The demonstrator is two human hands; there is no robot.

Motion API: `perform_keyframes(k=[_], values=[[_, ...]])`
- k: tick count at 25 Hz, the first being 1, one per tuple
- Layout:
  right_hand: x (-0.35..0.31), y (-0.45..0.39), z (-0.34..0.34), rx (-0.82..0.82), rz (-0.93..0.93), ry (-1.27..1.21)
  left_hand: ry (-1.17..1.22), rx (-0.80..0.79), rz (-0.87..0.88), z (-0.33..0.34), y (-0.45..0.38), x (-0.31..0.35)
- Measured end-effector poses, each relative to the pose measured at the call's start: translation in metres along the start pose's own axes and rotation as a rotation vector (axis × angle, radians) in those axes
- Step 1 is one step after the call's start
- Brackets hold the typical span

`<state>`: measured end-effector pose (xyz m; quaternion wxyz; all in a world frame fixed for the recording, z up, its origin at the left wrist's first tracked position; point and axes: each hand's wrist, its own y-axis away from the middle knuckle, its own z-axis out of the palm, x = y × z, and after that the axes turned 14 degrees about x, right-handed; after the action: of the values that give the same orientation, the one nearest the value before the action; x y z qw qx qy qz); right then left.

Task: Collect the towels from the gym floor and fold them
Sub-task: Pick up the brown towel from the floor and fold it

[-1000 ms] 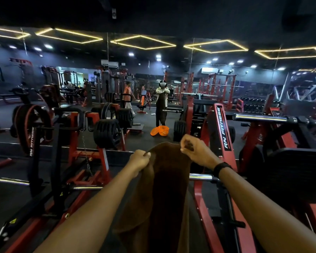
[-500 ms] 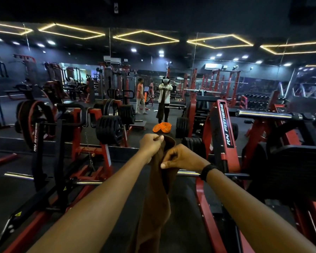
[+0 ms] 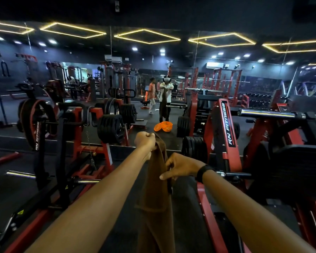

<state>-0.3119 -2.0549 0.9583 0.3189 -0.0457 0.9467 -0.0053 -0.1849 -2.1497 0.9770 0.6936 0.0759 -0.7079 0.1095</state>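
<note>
A brown towel (image 3: 156, 194) hangs lengthwise in front of me, folded in half along its length. My left hand (image 3: 144, 141) grips its top corners, held up and out at arm's length. My right hand (image 3: 179, 167) is lower and pinches the towel's right edge partway down. The towel's bottom runs out of the frame. An orange cloth heap (image 3: 163, 126), seen in the mirror wall ahead, lies on the dark floor.
A red plate-loaded machine (image 3: 224, 125) stands close on my right, with a chrome bar (image 3: 266, 114). Another red machine with black weight plates (image 3: 111, 128) stands on my left. A mirror wall ahead reflects me and another person (image 3: 151, 95).
My hands brought the towel's two top corners together, halving it. My left hand now holds both corners higher, and my right hand has slid down the towel's edge.
</note>
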Motion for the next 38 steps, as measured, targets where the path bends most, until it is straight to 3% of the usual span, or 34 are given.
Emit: perform_keyframes(k=[2, 4, 6, 8, 11, 14, 22, 24, 29, 34, 38], values=[[0.003, 0.002, -0.004, 0.051, 0.0, 0.085, -0.039, 0.059, 0.05, -0.005, -0.002, 0.003], [0.007, 0.005, -0.015, 0.223, -0.032, 0.136, -0.136, 0.1, 0.164, -0.017, -0.005, 0.006], [0.011, 0.007, -0.027, 0.378, -0.067, 0.123, -0.273, 0.046, 0.332, -0.028, -0.009, 0.009], [0.012, 0.011, -0.034, 0.405, -0.111, 0.133, -0.352, 0.002, 0.429, -0.032, -0.009, 0.015], [0.017, 0.017, -0.03, 0.324, -0.145, 0.17, -0.264, 0.024, 0.315, -0.024, -0.009, 0.027], [0.021, 0.022, -0.026, 0.251, -0.115, 0.167, -0.186, -0.059, 0.149, -0.017, -0.008, 0.033], [0.038, 0.033, -0.03, 0.362, -0.181, 0.349, -0.065, -0.395, -0.071, -0.031, -0.006, 0.042], [0.041, 0.035, -0.029, 0.352, -0.183, 0.34, -0.116, -0.393, 0.012, -0.032, -0.003, 0.044], [0.036, 0.028, -0.018, 0.404, -0.249, 0.285, -0.55, -0.209, 0.561, -0.029, 0.002, 0.045], [0.022, 0.026, -0.022, 0.323, -0.167, 0.181, -0.599, -0.102, 0.658, -0.028, -0.008, 0.038], [0.024, 0.021, -0.027, 0.274, -0.119, 0.39, -0.589, -0.067, 0.676, -0.03, -0.011, 0.036]])
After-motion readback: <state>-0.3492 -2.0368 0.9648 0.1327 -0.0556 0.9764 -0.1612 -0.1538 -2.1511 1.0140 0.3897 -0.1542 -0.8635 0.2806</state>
